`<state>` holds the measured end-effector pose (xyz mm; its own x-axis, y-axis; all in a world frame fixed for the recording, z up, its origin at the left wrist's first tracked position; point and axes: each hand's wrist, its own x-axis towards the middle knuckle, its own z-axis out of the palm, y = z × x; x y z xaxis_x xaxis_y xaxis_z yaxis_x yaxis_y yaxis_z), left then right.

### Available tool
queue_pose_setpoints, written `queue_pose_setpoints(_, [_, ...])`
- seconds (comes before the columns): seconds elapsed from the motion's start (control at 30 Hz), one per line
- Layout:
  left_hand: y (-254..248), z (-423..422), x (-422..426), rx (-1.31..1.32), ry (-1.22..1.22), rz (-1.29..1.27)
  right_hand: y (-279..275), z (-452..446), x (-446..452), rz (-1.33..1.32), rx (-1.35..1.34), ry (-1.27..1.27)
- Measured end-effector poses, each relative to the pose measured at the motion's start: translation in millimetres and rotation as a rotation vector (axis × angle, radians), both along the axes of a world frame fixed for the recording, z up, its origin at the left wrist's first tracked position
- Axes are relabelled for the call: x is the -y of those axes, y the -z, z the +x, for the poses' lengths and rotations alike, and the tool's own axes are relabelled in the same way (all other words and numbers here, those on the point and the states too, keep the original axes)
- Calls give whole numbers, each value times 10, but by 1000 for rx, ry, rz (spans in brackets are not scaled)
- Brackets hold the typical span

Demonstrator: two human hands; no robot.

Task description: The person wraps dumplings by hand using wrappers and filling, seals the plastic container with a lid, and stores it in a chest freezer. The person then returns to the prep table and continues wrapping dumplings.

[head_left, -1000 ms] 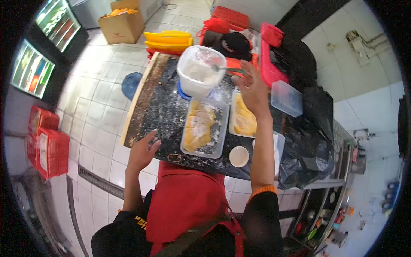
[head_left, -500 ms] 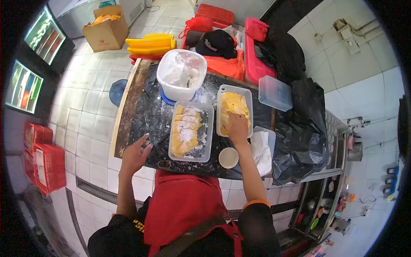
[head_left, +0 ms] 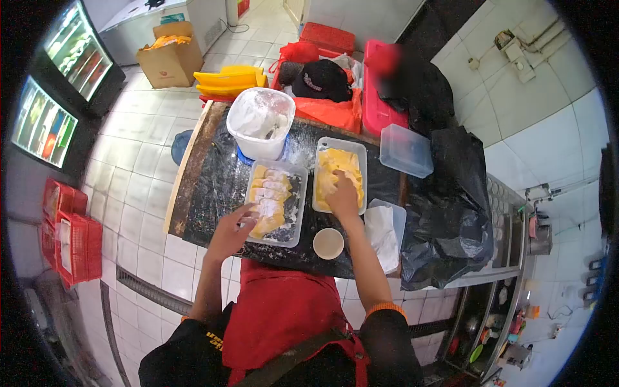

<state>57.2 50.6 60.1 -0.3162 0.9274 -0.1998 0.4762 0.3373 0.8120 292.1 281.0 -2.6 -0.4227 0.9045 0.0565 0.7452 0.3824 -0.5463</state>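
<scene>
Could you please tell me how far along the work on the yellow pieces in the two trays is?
Apparently done: the row of flat yellow pieces in the left clear plastic tray bears white powder. In hand: the right hand is at the yellow pieces in the right clear plastic tray. Possibly left: those show little powder, and the left tray has space beside its row.
</scene>
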Motion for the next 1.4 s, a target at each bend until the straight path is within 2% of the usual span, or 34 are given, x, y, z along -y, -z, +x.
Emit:
queue_pose_setpoints(0.07, [87,150,-119,496,-5,75,-419,95,-85,-60,-101,-6])
queue_pose_setpoints(0.1, [195,259,-218,494,-17,75,-684,128,-82,-130,-195,3])
queue_pose_setpoints(0.13, [334,374,-382,688,-53,190,-916,137,-83,-133,-197,-7])
queue_pose_setpoints(0.17, [443,473,-552,881,-88,306,-1154,136,-83,-213,-325,-75])
queue_pose_setpoints(0.2, [511,531,-752,1159,-67,352,-1366,123,-79,-292,-452,-141])
queue_pose_setpoints(0.23, [524,586,-927,1439,-42,399,-1565,89,-51,-292,-453,-148])
queue_pose_setpoints(0.27, [436,669,-1042,1437,-46,405,-1743,34,-13,-407,-512,-250])
queue_pose_setpoints(0.3, [340,743,-1145,1743,112,470,-1832,-25,3,-520,-568,-354])
queue_pose_setpoints(0.33, [281,787,-1187,2043,288,529,-1845,-81,17,-498,-527,-409])
queue_pose_setpoints(0.43, [277,802,-1186,1922,195,463,-1711,-207,68,-384,-414,-449])
queue_pose_setpoints(0.47, [244,775,-1166,1653,139,365,-1638,-209,73,-373,-385,-439])
queue_pose_setpoints(0.5, [215,750,-1126,1651,143,365,-1593,-200,67,-370,-387,-438])
queue_pose_setpoints(0.57, [63,700,-1010,1439,26,258,-1519,-200,64,-437,-389,-415])
queue_pose_setpoints(0.67, [209,497,-859,1321,62,189,-1434,-221,66,-436,-366,-429])
queue_pose_setpoints(0.7, [250,415,-790,1324,56,193,-1435,-233,72,-438,-362,-434])
queue_pose_setpoints(0.77, [261,244,-674,1550,151,99,-1454,-291,91,-508,-382,-468])
queue_pose_setpoints(0.83, [219,169,-709,1545,160,154,-1392,-413,97,-594,-469,-511])
queue_pose_setpoints(0.9, [153,92,-775,1527,-4,173,-1417,-560,129,-630,-418,-495])
queue_pose_setpoints(0.93, [237,56,-818,1664,-28,242,-1339,-611,56,-635,-417,-488])
queue_pose_setpoints(0.97, [367,-12,-835,1670,-25,229,-1170,-625,-106,-654,-478,-367])
queue_pose_setpoints(1.0, [511,-73,-852,1477,-15,346,-966,-589,-256,-668,-535,-242])
queue_pose_setpoints(1.07, [590,-189,-807,1296,4,445,-378,-374,-544,-140,-192,-72])
queue_pose_setpoints(1.1, [525,-273,-751,1486,-37,455,-185,-359,-544,-139,-185,-57])
queue_pose_setpoints(1.13, [501,-355,-709,1674,-83,461,-26,-335,-501,-50,-34,-94])
queue_pose_setpoints(1.17, [535,-433,-672,1684,-78,449,35,-343,-440,35,119,-133])
queue_pose_setpoints(1.2, [570,-510,-630,1796,-64,434,104,-381,-396,49,379,-112])
queue_pose_setpoints(1.23, [587,-566,-599,1905,-51,416,137,-402,-340,43,383,-102])
queue_pose_setpoints(1.3, [596,-632,-573,1892,-68,413,182,-426,-244,422,284,-151])
queue_pose_setpoints(1.4, [444,-674,-603,1851,-86,460,167,-475,-281,367,394,-102])
